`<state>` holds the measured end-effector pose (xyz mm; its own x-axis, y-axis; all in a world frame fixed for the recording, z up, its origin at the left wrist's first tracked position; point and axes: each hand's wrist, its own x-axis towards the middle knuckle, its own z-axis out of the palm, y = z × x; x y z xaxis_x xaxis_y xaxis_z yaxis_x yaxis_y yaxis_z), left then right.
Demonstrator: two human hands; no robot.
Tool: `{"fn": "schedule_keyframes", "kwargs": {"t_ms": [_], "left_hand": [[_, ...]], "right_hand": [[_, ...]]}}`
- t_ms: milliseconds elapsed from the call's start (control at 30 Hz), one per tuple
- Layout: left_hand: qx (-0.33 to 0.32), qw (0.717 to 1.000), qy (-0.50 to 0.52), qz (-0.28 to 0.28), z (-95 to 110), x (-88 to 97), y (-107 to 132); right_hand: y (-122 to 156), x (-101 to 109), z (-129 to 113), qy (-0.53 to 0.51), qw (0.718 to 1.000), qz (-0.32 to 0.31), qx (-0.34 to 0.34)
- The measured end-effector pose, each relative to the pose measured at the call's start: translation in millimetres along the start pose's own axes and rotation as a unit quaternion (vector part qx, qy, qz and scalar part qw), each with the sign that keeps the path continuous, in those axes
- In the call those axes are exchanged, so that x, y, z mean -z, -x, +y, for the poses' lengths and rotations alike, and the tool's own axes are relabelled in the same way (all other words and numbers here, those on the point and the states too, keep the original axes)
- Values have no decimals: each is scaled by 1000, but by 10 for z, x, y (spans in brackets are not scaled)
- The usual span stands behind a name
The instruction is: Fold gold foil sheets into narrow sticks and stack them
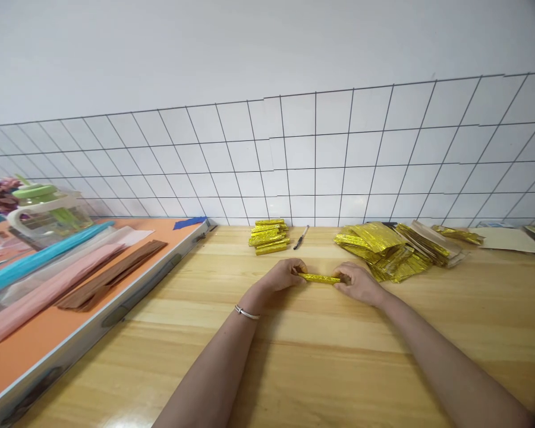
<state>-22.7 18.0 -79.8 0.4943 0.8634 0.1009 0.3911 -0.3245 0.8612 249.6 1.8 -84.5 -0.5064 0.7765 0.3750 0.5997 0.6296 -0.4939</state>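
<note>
A thin roll of shiny gold foil paper (320,278) lies crosswise between my two hands, low over the wooden table. My left hand (289,273) is closed on its left end, and a silver bangle circles that wrist. The right end is pinched in my right hand (355,283). Beyond my left hand sits a small stack of similar gold rolls (268,236). A pen (301,237) rests beside that stack. Past my right hand spreads a loose pile of flat gold foil sheets (378,241).
To the left, an orange-topped board (129,270) carries brown crepe paper (111,279), pink paper (57,285), blue paper (49,252) and a green-lidded clear jug (56,214). Cream card (510,239) lies at the far right. A tiled wall (316,154) borders the wooden table (339,368).
</note>
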Motion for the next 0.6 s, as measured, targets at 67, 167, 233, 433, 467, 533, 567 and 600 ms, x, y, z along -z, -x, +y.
{"fn": "schedule_keyframes", "kwargs": {"t_ms": [67,167,233,433,467,533,567,600], "left_hand": [[0,1000,2,8,-8,-34,-13],[1,1000,5,1,-26,-54,-16],[3,1000,6,-5,-32,-48,-10],[9,1000,5,-19,-14,-32,-4],[9,1000,3,-17,-11,-37,-5],[8,1000,0,-9,-7,-50,-6],[7,1000,-1,-5,-7,-57,-5],[5,1000,-1,-1,-6,-64,-3]], "right_hand": [[-6,2,8,3,1000,12,1],[-9,1,18,3,1000,13,4],[-5,-6,22,0,1000,11,5],[8,-18,17,-13,1000,10,-1],[9,-18,14,-15,1000,10,-4],[12,-21,12,-20,1000,11,-9],[13,-24,12,-22,1000,12,-13],[15,-27,12,-25,999,14,-17]]}}
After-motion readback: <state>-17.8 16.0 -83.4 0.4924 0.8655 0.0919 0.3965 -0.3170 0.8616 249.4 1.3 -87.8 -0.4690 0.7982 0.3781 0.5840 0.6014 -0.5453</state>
